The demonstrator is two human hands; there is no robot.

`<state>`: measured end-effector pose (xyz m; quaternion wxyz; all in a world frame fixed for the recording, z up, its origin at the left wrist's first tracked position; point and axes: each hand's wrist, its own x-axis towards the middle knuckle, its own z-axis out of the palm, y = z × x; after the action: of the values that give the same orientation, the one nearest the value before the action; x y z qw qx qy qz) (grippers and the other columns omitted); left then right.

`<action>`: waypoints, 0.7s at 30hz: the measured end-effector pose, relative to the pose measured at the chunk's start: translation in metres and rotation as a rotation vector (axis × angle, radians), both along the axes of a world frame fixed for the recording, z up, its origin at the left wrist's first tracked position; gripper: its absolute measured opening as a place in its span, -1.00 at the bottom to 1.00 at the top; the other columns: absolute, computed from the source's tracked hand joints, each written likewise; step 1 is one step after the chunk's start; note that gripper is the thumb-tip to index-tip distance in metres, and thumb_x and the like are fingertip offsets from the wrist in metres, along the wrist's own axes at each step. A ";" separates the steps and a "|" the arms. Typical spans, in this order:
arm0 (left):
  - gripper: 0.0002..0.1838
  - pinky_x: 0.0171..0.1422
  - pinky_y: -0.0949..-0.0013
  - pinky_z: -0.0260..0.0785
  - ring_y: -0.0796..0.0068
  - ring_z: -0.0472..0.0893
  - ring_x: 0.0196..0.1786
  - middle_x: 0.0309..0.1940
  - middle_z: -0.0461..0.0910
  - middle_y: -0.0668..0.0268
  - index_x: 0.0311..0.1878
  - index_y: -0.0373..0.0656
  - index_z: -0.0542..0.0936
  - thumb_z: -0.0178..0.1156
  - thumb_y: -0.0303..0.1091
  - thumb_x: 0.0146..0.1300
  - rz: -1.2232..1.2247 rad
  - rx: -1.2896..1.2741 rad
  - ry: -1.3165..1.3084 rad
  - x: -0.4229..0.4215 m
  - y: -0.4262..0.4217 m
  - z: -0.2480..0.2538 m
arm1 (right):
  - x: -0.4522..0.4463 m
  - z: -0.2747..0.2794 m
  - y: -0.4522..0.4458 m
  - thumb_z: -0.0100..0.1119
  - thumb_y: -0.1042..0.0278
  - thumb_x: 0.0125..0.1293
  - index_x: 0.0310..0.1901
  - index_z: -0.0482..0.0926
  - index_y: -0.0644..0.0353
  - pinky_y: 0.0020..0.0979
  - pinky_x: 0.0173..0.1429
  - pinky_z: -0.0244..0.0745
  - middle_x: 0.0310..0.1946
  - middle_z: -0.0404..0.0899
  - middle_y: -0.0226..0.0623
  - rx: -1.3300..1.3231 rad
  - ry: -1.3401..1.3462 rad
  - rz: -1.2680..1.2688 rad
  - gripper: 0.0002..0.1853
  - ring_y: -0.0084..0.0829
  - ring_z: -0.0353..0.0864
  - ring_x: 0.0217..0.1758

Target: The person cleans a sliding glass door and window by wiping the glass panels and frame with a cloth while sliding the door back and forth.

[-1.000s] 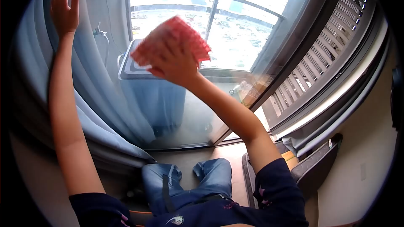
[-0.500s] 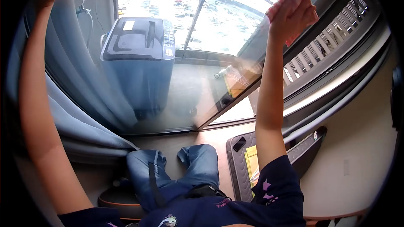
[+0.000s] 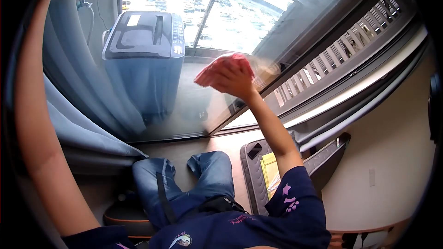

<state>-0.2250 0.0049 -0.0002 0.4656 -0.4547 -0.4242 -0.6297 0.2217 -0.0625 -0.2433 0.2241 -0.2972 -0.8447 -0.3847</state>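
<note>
A red and white cloth (image 3: 217, 74) lies under my right hand (image 3: 234, 79), whose fingers are pressed on it against the glass door (image 3: 194, 106). The cloth sticks out to the left of the fingers. My left arm stretches up along the left edge, beside the blue-grey curtain (image 3: 69, 69); only a sliver near the wrist shows at the top, and the fingers of that hand are out of frame. Through the glass stands a washing machine (image 3: 143, 37) with a dark lid.
A grey padded seat (image 3: 251, 180) holds a phone (image 3: 254, 151) and a yellow item (image 3: 270, 168). Right of the glass are a dark door frame (image 3: 286, 78) and a louvred panel (image 3: 332, 57). A dark stool (image 3: 124, 214) with orange trim is beside my legs.
The cloth and my right hand moved from the upper middle to the upper right, then back left and down. My left hand has slid out of view at the top left as the view shifted.
</note>
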 end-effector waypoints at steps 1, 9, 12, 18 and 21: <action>-0.51 0.11 -0.06 0.14 -0.02 0.29 0.04 0.04 0.21 -0.06 0.03 -0.24 0.27 -0.38 -0.04 0.28 0.002 -0.015 -0.021 0.000 0.000 0.000 | 0.014 0.024 0.009 0.16 0.10 -0.05 -0.16 0.53 -0.19 -0.11 0.21 0.07 -0.01 0.42 -0.62 0.140 0.110 -0.030 -0.66 -0.40 0.26 0.21; -0.48 0.12 -0.07 0.12 0.00 0.27 0.07 0.06 0.21 -0.05 0.03 -0.24 0.28 -0.40 0.00 0.27 0.044 -0.095 -0.111 0.004 -0.002 -0.002 | 0.049 0.237 0.031 -0.23 0.06 0.22 0.17 0.25 0.23 -0.04 0.34 -0.12 0.16 0.21 0.07 0.639 0.571 -0.165 -0.45 0.07 0.07 0.28; -0.50 0.12 -0.07 0.11 -0.01 0.27 0.08 0.07 0.21 -0.05 0.04 -0.24 0.28 -0.37 -0.03 0.26 0.008 -0.009 -0.050 -0.001 0.005 -0.004 | 0.046 0.194 0.030 -0.39 0.01 0.29 0.23 0.14 0.27 -0.04 0.37 -0.22 0.23 0.10 0.11 0.603 0.640 -0.288 -0.41 0.07 -0.01 0.33; -0.50 0.14 -0.07 0.11 -0.03 0.27 0.08 0.08 0.21 -0.06 0.06 -0.25 0.27 -0.34 -0.05 0.27 -0.059 -0.059 -0.094 0.006 -0.004 -0.004 | 0.075 -0.061 0.008 -0.24 -0.05 0.23 0.29 -0.08 0.33 0.00 0.37 -0.39 0.32 -0.23 0.14 0.222 0.655 -0.472 -0.25 0.17 -0.33 0.38; -0.51 0.16 -0.05 0.11 -0.03 0.25 0.12 0.09 0.21 -0.06 0.08 -0.25 0.27 -0.34 -0.07 0.27 -0.069 -0.068 -0.090 0.007 -0.007 -0.003 | 0.086 -0.086 -0.001 -0.28 -0.08 0.26 0.31 -0.09 0.29 -0.06 0.40 -0.40 0.34 -0.24 0.07 0.188 0.584 -0.504 -0.27 0.07 -0.34 0.40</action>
<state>-0.2181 -0.0016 -0.0034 0.4083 -0.4561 -0.4500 -0.6503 0.3079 -0.0640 -0.3288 0.3797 -0.5704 -0.6069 -0.4028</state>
